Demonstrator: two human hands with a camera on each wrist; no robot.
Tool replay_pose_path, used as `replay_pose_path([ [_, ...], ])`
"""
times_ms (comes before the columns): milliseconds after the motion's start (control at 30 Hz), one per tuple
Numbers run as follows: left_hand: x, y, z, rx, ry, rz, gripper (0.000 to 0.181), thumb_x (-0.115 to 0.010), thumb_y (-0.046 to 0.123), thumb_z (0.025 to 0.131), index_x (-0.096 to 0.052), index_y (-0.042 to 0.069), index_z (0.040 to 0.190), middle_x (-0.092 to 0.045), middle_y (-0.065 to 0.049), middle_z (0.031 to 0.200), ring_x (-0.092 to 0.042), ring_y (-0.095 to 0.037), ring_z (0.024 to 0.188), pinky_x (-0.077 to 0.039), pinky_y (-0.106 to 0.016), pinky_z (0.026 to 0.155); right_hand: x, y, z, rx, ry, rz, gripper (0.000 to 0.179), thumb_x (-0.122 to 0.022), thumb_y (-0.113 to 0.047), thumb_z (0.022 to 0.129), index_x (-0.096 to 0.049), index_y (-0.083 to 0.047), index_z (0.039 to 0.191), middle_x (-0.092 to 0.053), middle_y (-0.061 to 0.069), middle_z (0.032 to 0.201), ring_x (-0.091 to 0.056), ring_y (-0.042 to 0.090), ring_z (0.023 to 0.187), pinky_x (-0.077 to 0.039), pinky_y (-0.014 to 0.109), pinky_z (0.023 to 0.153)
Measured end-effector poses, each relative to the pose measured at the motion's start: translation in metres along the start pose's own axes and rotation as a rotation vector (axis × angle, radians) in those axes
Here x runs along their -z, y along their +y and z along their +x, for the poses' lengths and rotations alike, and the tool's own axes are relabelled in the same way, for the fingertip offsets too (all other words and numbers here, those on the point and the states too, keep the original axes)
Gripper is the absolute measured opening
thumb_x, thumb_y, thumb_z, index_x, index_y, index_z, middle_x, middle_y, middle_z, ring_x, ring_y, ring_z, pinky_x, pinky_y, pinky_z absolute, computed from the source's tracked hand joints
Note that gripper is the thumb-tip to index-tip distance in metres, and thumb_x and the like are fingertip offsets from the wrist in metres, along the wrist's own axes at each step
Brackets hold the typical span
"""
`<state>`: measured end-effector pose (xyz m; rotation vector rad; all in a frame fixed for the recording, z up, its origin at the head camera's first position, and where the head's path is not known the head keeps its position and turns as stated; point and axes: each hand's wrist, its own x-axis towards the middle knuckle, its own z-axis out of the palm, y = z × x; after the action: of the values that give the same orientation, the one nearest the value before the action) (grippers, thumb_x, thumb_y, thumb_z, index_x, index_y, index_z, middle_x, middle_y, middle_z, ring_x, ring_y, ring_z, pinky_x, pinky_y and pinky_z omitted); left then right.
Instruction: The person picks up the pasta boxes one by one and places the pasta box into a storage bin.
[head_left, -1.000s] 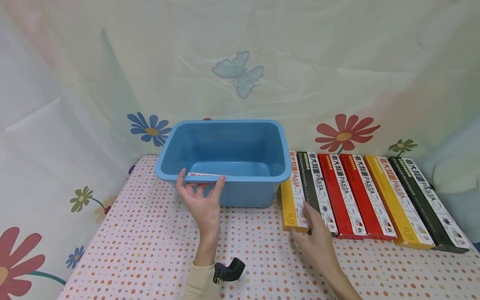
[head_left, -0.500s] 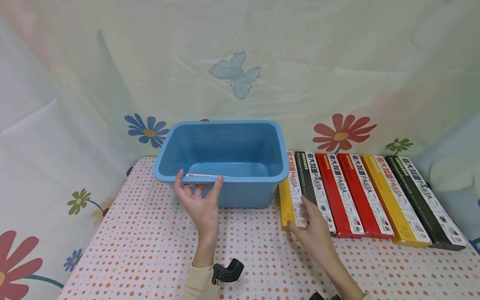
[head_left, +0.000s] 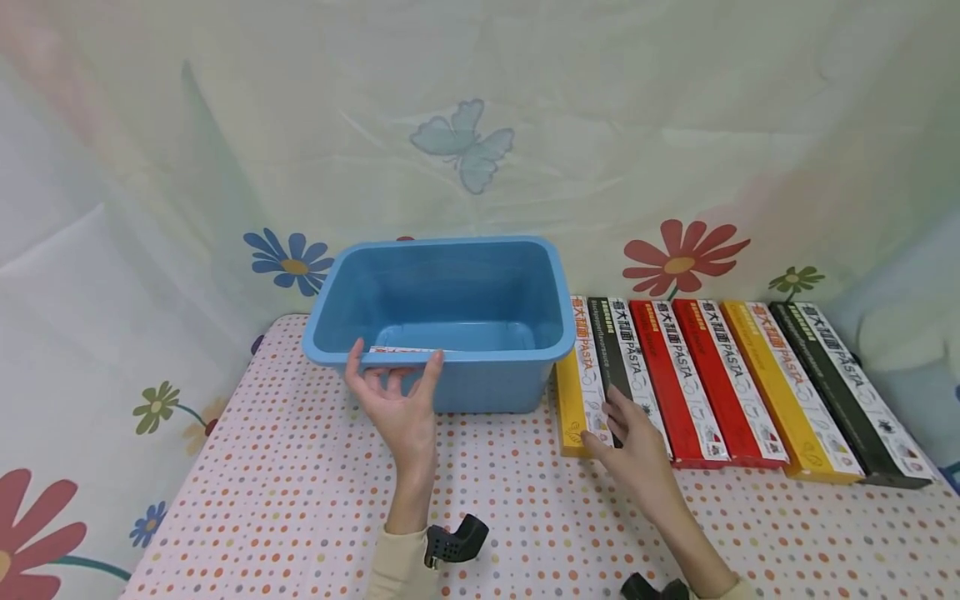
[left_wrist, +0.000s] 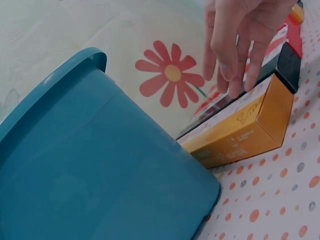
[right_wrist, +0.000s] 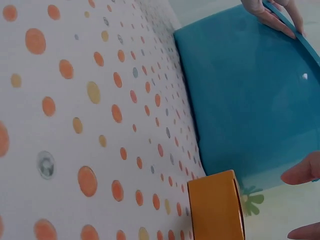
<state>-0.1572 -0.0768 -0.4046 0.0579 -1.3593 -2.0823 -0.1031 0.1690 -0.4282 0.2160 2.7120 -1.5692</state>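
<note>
1. Covering the counter [head_left: 247, 500] in front of you is a pale pink-white cloth printed with small dots, mostly orange and red with some grey and yellow.

2. Behind it you face a pale, wrinkled fabric backdrop [head_left: 600, 108], printed with a light-blue butterfly [head_left: 475, 150], a blue flower [head_left: 293, 266] and red flowers [head_left: 679, 265]; it continues down your left side.

3. Near the back of the counter stands a deep, rectangular light-blue plastic tub [head_left: 495, 387] with rounded corners and a rolled rim, upright.

4. Inside the tub, along its front wall, you can see a thin white strip with red lettering [head_left: 401, 349]; the front wall and your fingers hide the rest of it.

5. Your left hand [head_left: 401, 417] grips the front rim of the tub, left of its middle.

6. To the right of the tub, six long, flat cardboard pasta boxes lie side by side, each with a white lettered panel: yellow box [head_left: 587, 387], black box [head_left: 626, 354], two red boxes [head_left: 678, 383], second yellow box [head_left: 791, 392], second black box [head_left: 851, 396]. The first yellow one lies just beside the tub.

7. Your right hand [head_left: 633, 450] is at the near ends of the first yellow and black boxes, thumb and fingers spread apart, grasping nothing; whether the fingertips touch cardboard, you cannot tell.
</note>
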Motion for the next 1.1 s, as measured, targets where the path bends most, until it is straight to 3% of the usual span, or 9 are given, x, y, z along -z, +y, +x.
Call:
replay_pose_path([
  [167,0.000,0.000,-0.001,0.001,0.008,-0.003,0.097,-0.085,-0.006,0.082,-0.028,0.014,0.158,-0.047,-0.012,0.119,-0.056,-0.027,0.096,-0.062,-0.033,0.081,-0.003,-0.002,0.000,-0.001,0.003,0.009,0.083,-0.071,-0.002,0.094,-0.022,0.011,0.161,-0.032,0.036,0.159,-0.036,0.050,0.147,-0.041,0.048,0.113],
  [400,-0.001,0.000,-0.001,0.001,0.006,-0.011,0.098,-0.085,-0.006,0.081,-0.028,0.014,0.158,-0.046,-0.012,0.117,-0.057,-0.026,0.096,-0.062,-0.034,0.081,-0.006,-0.001,0.000,0.004,0.006,0.016,0.083,-0.072,-0.001,0.094,-0.024,0.011,0.160,-0.033,0.036,0.158,-0.038,0.052,0.145,-0.044,0.052,0.112],
  [600,-0.001,0.000,0.001,-0.013,0.006,-0.008,0.098,-0.085,-0.006,0.081,-0.028,0.014,0.158,-0.047,-0.015,0.120,-0.057,-0.026,0.096,-0.062,-0.033,0.080,-0.020,0.001,0.001,0.034,0.037,-0.032,0.091,-0.078,-0.005,0.089,-0.024,0.012,0.159,-0.027,0.034,0.160,-0.041,0.048,0.141,-0.042,0.058,0.115],
  [867,0.000,0.001,0.001,-0.019,0.022,-0.009,0.097,-0.085,-0.007,0.081,-0.029,0.014,0.157,-0.048,-0.014,0.116,-0.056,-0.025,0.093,-0.061,-0.032,0.079,-0.041,0.008,0.010,0.010,0.044,-0.046,0.107,-0.081,-0.008,0.087,-0.007,0.012,0.161,-0.014,0.037,0.165,-0.039,0.050,0.138,-0.034,0.064,0.118],
  [1100,0.000,0.001,0.001,-0.008,0.017,-0.017,0.097,-0.085,-0.007,0.081,-0.029,0.014,0.158,-0.046,-0.010,0.113,-0.056,-0.025,0.094,-0.061,-0.032,0.078,-0.046,0.011,0.009,-0.033,0.068,-0.044,0.109,-0.078,-0.007,0.085,-0.001,0.014,0.160,-0.013,0.037,0.165,-0.038,0.050,0.138,-0.033,0.065,0.118],
])
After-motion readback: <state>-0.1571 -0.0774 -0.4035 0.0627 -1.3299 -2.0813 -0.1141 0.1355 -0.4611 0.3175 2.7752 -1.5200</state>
